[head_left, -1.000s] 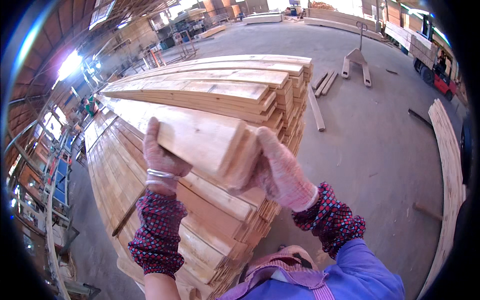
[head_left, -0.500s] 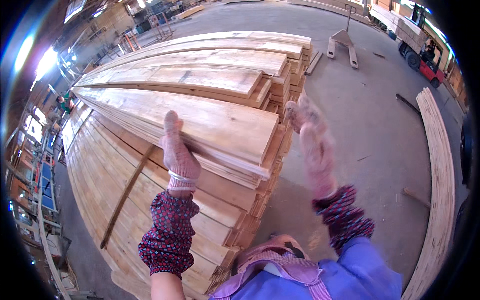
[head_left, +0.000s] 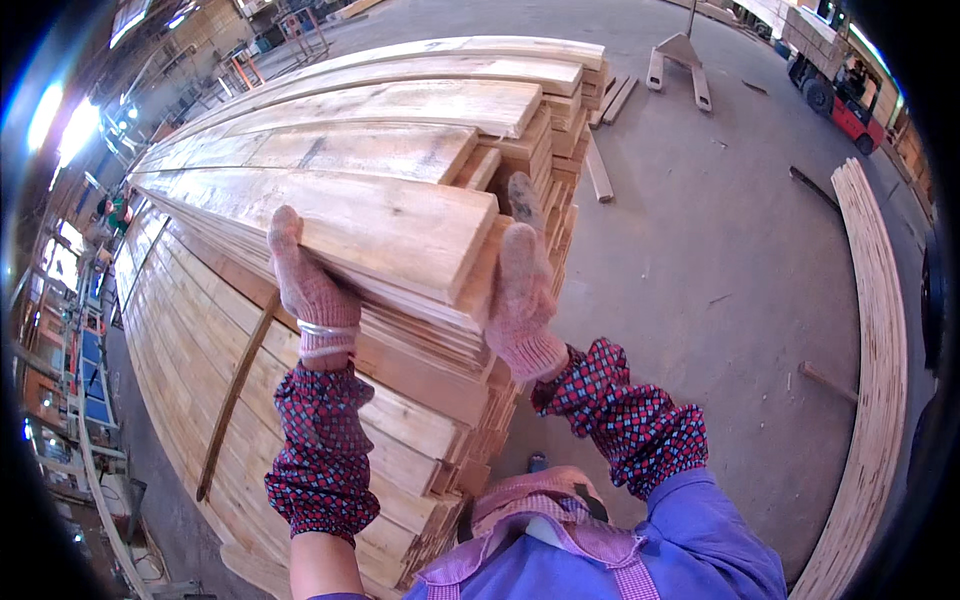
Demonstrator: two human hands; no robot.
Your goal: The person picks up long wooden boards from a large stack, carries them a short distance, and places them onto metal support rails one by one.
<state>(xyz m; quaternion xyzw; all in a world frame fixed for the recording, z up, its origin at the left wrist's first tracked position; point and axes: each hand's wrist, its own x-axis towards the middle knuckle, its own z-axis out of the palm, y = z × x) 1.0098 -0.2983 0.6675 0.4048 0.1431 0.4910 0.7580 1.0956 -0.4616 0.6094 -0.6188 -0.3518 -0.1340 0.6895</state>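
My left hand point(head_left: 312, 285), in a pinkish knitted glove with a white band at the wrist, holds the near long edge of a pale wooden board point(head_left: 390, 215). Its thumb lies on the board's top face, and its fingers are hidden under the edge. My right hand point(head_left: 522, 290), gloved the same way, is upright at the board ends, its palm facing them and its fingers stretched out. Several thin boards lie layered beneath the top one. They rest on a large stack of long planks point(head_left: 400, 455). Patterned sleeve covers reach over both my forearms.
A narrow wooden strip point(head_left: 235, 405) crosses the lower planks. Loose wood pieces point(head_left: 598, 168) lie on the floor beyond the stack. A pallet jack point(head_left: 680, 65) and a red forklift point(head_left: 850, 110) stand farther off. Long boards point(head_left: 870, 370) lie along the right. Someone in green point(head_left: 118, 212) is at the far left.
My right hand has come leftward from beside the stack to the board ends. My left hand keeps its hold on the long edge. The view has shifted slightly.
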